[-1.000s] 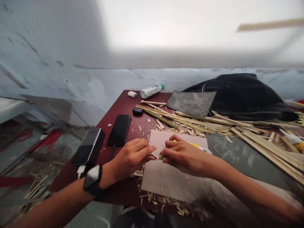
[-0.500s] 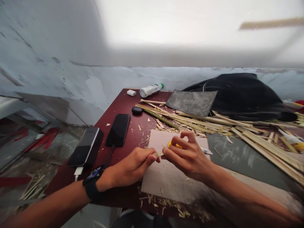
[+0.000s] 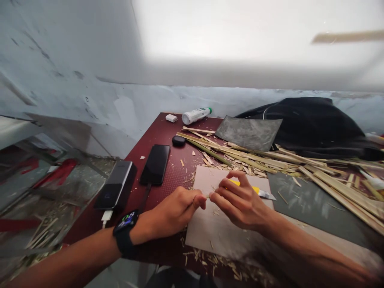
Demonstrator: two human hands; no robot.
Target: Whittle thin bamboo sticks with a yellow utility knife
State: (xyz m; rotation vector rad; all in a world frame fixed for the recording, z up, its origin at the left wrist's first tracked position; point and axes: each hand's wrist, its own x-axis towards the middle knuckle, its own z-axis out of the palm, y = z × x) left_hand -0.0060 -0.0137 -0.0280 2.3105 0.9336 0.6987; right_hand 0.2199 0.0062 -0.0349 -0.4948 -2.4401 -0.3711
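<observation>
My left hand (image 3: 180,210), with a dark watch (image 3: 125,226) on its wrist, is closed in a pinch on a small pale bamboo piece (image 3: 208,197). At the piece's other side are the thumb and fingertip of my right hand (image 3: 240,200), pinched together with its other fingers bent and raised. Most of the piece is hidden by the fingers. Behind my right hand a yellow utility knife (image 3: 255,189) lies on the pale board (image 3: 207,230), its blade pointing right. Thin shavings are scattered on the board.
Left of my hands are a phone (image 3: 155,164) and a cabled power bank (image 3: 115,186). Split bamboo strips (image 3: 252,157) spread across the back and right. A grey sheet (image 3: 250,132), white bottle (image 3: 196,115), black round case (image 3: 179,140) and black cloth (image 3: 318,126) lie behind.
The whole view has shifted slightly, so things appear further right. Less of the bamboo piece shows between my fingertips, and more of the knife shows beside my right hand.
</observation>
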